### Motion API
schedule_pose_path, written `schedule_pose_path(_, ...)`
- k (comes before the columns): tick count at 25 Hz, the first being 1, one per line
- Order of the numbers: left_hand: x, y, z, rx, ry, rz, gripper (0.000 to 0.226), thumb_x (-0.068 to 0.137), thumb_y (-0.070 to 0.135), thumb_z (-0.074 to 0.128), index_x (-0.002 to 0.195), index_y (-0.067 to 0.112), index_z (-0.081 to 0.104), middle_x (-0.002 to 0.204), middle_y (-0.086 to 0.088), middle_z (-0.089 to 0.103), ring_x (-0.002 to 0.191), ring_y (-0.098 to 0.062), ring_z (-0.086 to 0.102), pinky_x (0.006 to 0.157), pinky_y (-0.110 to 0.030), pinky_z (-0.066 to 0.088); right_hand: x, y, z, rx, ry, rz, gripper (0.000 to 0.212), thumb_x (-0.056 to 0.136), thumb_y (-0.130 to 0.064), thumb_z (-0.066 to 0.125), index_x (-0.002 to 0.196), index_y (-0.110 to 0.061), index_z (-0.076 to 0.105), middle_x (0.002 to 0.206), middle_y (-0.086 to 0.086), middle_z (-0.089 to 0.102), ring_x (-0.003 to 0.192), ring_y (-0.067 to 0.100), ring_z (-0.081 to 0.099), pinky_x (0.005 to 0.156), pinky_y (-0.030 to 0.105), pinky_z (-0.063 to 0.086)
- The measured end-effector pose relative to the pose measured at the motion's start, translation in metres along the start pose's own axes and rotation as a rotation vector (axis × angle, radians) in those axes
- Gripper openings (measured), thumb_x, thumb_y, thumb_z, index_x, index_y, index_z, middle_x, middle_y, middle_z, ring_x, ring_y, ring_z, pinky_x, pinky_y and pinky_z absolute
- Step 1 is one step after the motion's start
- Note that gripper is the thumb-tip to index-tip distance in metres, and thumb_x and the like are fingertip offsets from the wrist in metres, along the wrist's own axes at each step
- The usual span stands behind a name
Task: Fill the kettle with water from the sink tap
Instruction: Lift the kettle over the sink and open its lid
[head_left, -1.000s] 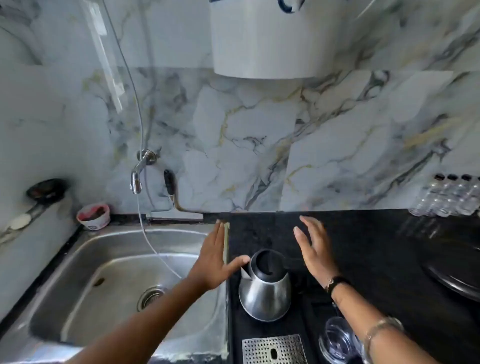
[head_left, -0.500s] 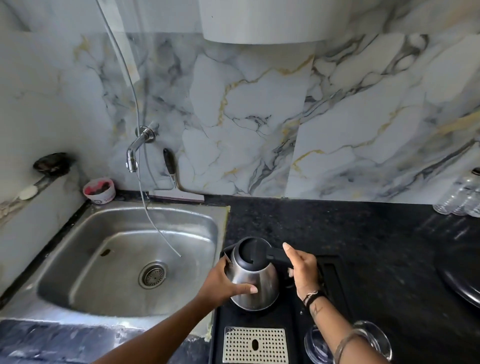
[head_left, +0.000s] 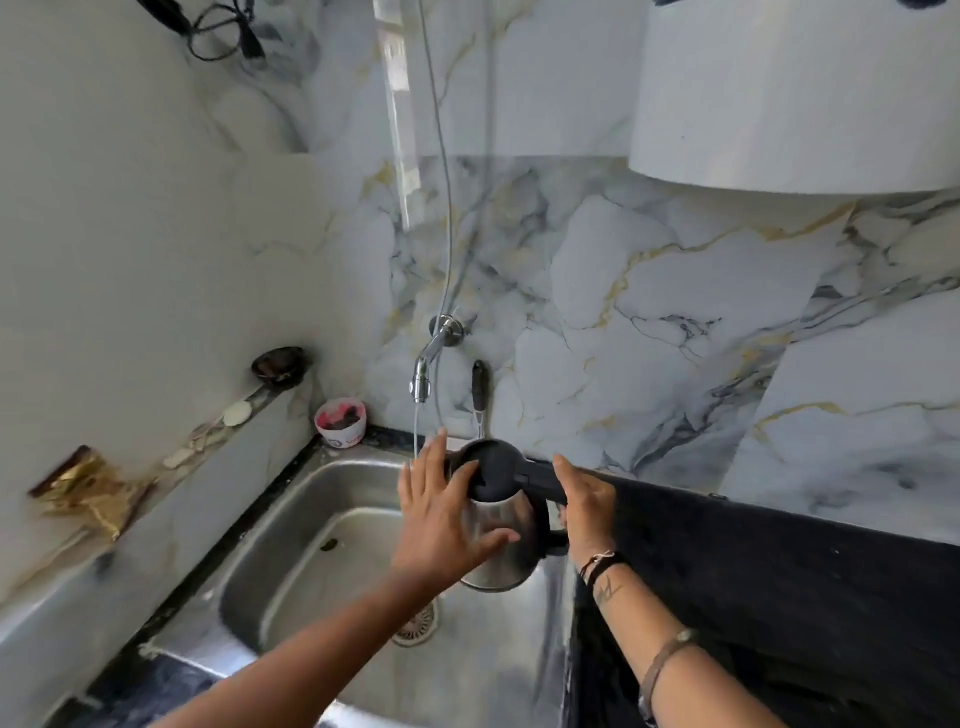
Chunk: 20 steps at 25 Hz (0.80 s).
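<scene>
A steel kettle (head_left: 509, 530) with a black lid and handle hangs over the steel sink (head_left: 291, 561), at its right side. My right hand (head_left: 584, 501) is closed around the black handle. My left hand (head_left: 441, 519) lies spread against the kettle's steel body, thumb across it and fingertips at the lid. The lid looks closed. The wall tap (head_left: 423, 371) stands above and left of the kettle. A thin stream of water (head_left: 417, 431) falls from it just left of the lid, behind my left fingertips.
A pink and white cup (head_left: 340, 423) sits at the sink's back left corner. A squeegee handle (head_left: 479, 384) leans on the marble wall behind the kettle. The black counter (head_left: 779, 597) runs to the right. A white tank (head_left: 795, 93) hangs above, and a thin hose (head_left: 447, 208) drops past the tap.
The kettle has been lifted off the black counter and carried left over the sink, toward the tap. Water now runs from the tap. Both hands stayed on the kettle.
</scene>
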<state>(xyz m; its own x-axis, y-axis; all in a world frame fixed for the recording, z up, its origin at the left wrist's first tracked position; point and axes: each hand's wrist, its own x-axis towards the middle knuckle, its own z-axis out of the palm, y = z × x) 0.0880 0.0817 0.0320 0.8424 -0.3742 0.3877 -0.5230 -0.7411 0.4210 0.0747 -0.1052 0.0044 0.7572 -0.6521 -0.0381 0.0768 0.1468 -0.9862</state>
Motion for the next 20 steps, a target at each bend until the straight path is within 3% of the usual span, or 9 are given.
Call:
schedule_pose_path(5,0.033,-0.070,-0.004,-0.051,0.003,-0.108,0.085,0.063,0.052,0.084,0.137,0.023,0.055,0.166,-0.010,0.000,0.153,-0.028,-0.001,0.121,-0.051,0.001,0.010,0.037,0.085,0.017,0.012,0.046,0.053,0.066,-0.054,0.073,0.043,-0.023,0.037,0.048,-0.001,0.030,0.049,0.018,0.027,0.047,0.030,0.021)
schedule_pose_path(9,0.049,-0.112,0.002,-0.038,-0.012,-0.155,0.081,0.064,0.049,0.085,0.136,0.026,0.056,0.166,-0.010,-0.007,0.153,-0.029,-0.007,0.119,-0.050,0.000,0.018,0.059,0.124,0.025,0.011,0.040,0.054,0.070,-0.055,0.073,0.042,-0.024,0.039,0.048,-0.008,0.033,0.047,0.012,0.029,0.044,0.023,0.025)
schedule_pose_path(14,0.064,-0.126,0.012,0.021,-0.051,-0.194,0.070,0.067,0.036,0.080,0.131,0.027,0.052,0.166,-0.012,-0.012,0.151,-0.028,-0.011,0.119,-0.054,-0.001,0.031,0.081,0.145,0.057,0.046,0.114,0.042,0.069,-0.055,0.074,0.057,-0.017,0.059,0.058,0.003,0.043,0.059,0.019,0.040,0.057,0.034,0.032)
schedule_pose_path(17,0.074,-0.121,0.012,0.039,-0.071,-0.201,0.074,0.070,0.022,0.073,0.139,0.027,0.045,0.165,-0.013,-0.014,0.150,-0.027,-0.014,0.119,-0.058,-0.002,0.035,0.087,0.148,0.064,0.056,0.122,0.044,0.070,-0.053,0.074,0.060,-0.013,0.062,0.058,0.005,0.046,0.058,0.020,0.043,0.057,0.034,0.035)
schedule_pose_path(20,0.073,-0.109,0.011,0.249,-0.008,-0.016,0.074,0.066,0.018,0.074,0.136,0.025,0.051,0.165,-0.021,0.008,0.151,-0.038,0.004,0.116,-0.064,0.004,0.035,0.095,0.141,0.081,0.037,0.130,0.047,0.074,-0.046,0.075,0.059,-0.003,0.064,0.062,0.008,0.053,0.061,0.021,0.048,0.059,0.034,0.041)
